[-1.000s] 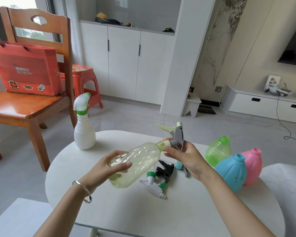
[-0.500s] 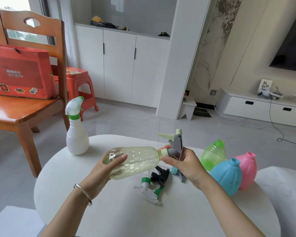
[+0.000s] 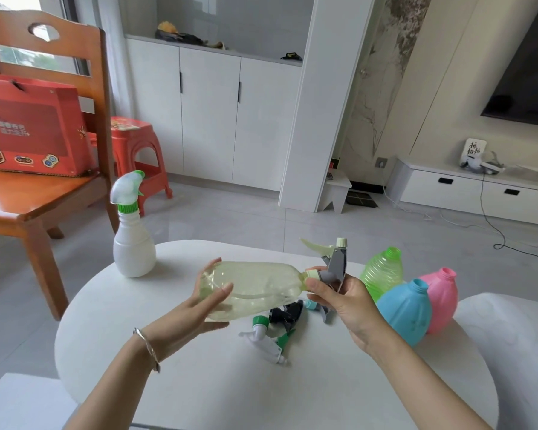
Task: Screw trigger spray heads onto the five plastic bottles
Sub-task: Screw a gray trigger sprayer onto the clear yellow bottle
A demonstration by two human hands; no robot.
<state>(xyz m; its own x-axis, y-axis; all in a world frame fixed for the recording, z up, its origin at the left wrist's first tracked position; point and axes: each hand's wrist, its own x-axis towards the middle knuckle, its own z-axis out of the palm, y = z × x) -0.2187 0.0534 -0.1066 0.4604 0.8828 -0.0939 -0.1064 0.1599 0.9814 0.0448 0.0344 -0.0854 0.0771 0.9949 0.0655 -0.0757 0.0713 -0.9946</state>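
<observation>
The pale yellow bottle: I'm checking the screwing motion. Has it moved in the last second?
Yes. Against the standing white bottle, the pale yellow bottle has levelled out: its base rose, so it now lies nearly horizontal.

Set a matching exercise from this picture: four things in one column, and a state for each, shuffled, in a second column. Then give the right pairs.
Column one
1. white bottle
2. pale yellow bottle
3. blue bottle
4. white-and-green spray head

Column two
A. lies loose, on no bottle
B. held on its side, grey spray head at its neck
C. stands upright, white trigger head fitted
D. neck open, nothing screwed on

Pairs: 1-C; 2-B; 3-D; 4-A
</observation>
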